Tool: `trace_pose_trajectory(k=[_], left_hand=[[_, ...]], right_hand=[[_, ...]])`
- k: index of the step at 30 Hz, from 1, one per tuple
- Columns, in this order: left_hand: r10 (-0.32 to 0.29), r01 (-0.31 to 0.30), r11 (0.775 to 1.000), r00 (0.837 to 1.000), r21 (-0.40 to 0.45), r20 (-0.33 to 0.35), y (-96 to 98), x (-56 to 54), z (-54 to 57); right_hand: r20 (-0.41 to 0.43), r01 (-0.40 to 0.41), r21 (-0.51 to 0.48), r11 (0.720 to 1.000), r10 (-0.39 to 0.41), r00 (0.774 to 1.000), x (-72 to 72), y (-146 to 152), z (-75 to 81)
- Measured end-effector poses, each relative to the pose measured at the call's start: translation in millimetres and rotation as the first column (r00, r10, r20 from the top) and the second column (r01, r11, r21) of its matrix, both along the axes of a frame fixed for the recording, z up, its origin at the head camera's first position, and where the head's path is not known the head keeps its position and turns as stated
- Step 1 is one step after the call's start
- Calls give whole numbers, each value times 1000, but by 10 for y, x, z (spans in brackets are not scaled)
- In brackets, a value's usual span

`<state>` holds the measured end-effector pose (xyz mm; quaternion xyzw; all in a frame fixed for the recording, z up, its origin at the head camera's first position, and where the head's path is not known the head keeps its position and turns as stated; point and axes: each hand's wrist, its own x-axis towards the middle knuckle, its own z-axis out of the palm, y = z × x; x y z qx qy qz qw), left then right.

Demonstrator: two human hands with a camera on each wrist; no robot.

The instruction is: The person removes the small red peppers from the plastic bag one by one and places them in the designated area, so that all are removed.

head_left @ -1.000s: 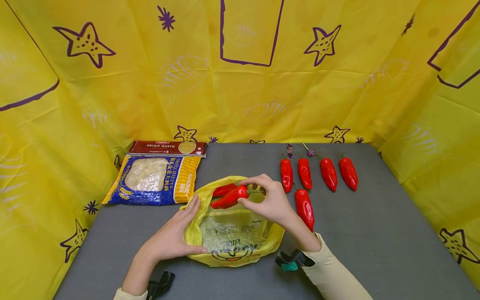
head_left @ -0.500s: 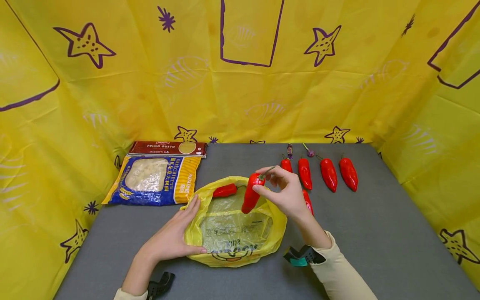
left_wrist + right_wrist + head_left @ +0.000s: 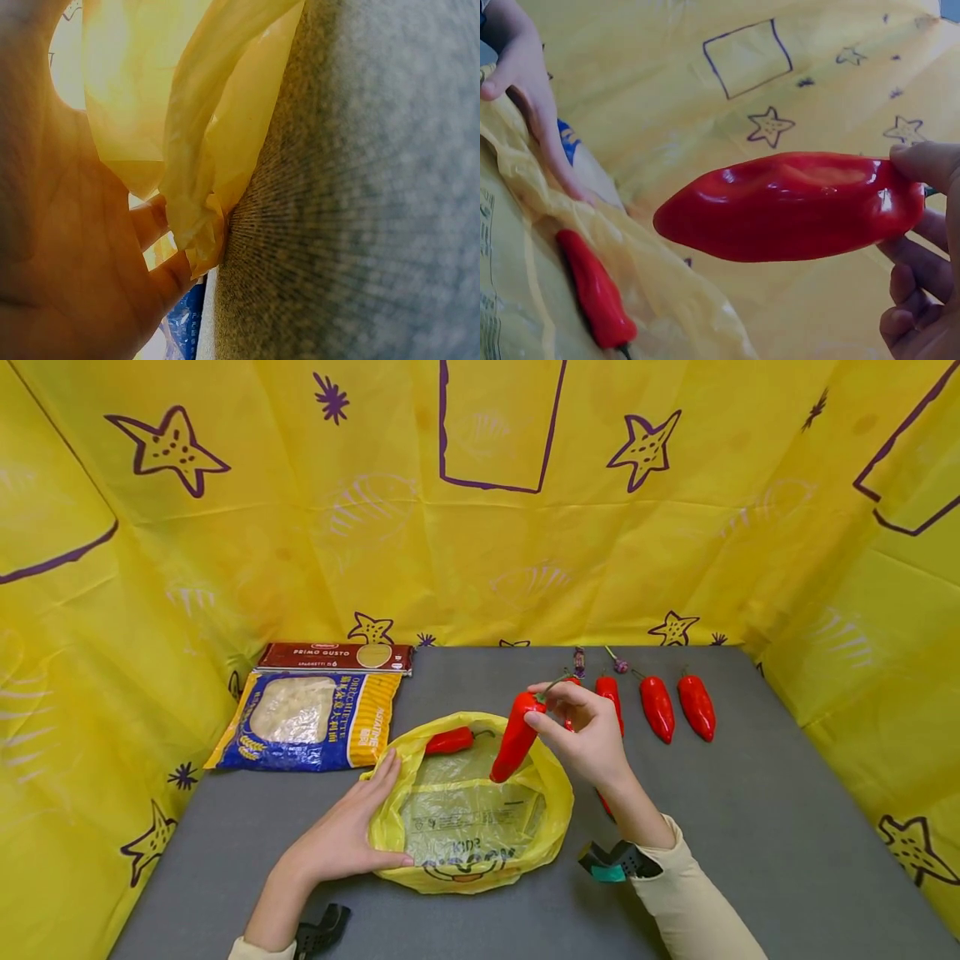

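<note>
My right hand (image 3: 588,735) pinches a glossy red pepper (image 3: 516,737) at its stem end, between thumb and fingers. The pepper tilts tip-down over the right back part of a yellow plastic bag (image 3: 551,835) whose mouth gapes upward. Another red pepper (image 3: 448,741) lies inside the bag at the back left; the right wrist view shows this pepper (image 3: 596,289) too. Against the bag's left side rests my left hand (image 3: 352,831), thumb and fingers spread out straight along the rim. From the left wrist, its fingers (image 3: 171,277) touch the bag's outside.
Several red peppers, such as one at far right (image 3: 697,708), lie on the grey table (image 3: 780,827), some partly hidden behind my right hand. A wrapped candy (image 3: 579,662) and a purple lollipop (image 3: 619,665) sit behind them. Back left are an orecchiette bag (image 3: 300,720) and a spaghetti pack (image 3: 333,657).
My right hand has lifted the pepper from inside the bag's mouth, up and to the right, turning it tip-down. The left hand and the bag's other pepper stay in place.
</note>
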<state>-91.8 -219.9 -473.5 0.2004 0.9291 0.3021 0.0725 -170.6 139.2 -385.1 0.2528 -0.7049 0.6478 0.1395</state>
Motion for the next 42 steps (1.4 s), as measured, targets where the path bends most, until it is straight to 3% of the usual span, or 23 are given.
trace_pose_trajectory(k=[4,13,27,37,42], left_hand=[[-7,7,1000,1000,0,-18,-12,-28,8],[-6,6,1000,1000,3,-27,-20,-29,47],[9,-9,1000,1000,4,-12,-8,3,22],[12,-12,1000,1000,-2,-2,1,7,10],[10,-10,1000,1000,0,-2,4,11,3]], right_hand=[[-11,15,-10,1000,-15,1000,-44,75,-6],[53,53,-34,998,-51,997,-32,271,-33],[30,107,-46,993,-106,994,-26,561,-61],[79,233,15,972,-233,969,4,769,-76],[101,260,13,966,-260,960,32,898,-95]])
